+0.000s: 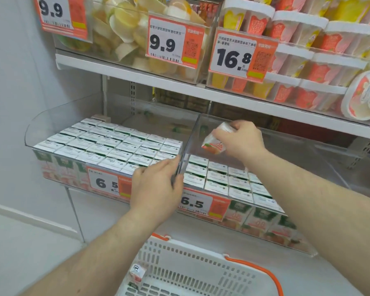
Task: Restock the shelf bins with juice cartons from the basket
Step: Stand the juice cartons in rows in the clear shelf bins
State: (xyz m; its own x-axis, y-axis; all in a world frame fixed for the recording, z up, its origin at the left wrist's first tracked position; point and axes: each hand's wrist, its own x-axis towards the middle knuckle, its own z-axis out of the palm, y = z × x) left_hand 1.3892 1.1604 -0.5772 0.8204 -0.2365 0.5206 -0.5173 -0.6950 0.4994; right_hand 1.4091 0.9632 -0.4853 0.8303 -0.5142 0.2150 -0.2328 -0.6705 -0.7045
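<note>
The left bin (51,133) is nearly full: carton tops run in tight rows from its front wall toward the back, with a bare patch at the rear right. The left hand (156,189) rests at the front of the clear divider (188,142) between the two bins, fingers curled against its edge and holding no carton. Right of the divider, the right bin (308,150) holds rows only along its front; the space behind them looks unfilled. The right hand (237,139) hovers over that gap, gripping a carton (214,144) from above. The carton hangs tilted below and left of the palm, its long axis slanting down toward the divider, printed face outward. The open spot lies just beneath and slightly behind it, so the right hand is plainly the nearer one, and the carton probably needs turning upright before it goes down. Below, the basket (201,272) sits under the shelf with one loose carton (137,272) at its left side.
</note>
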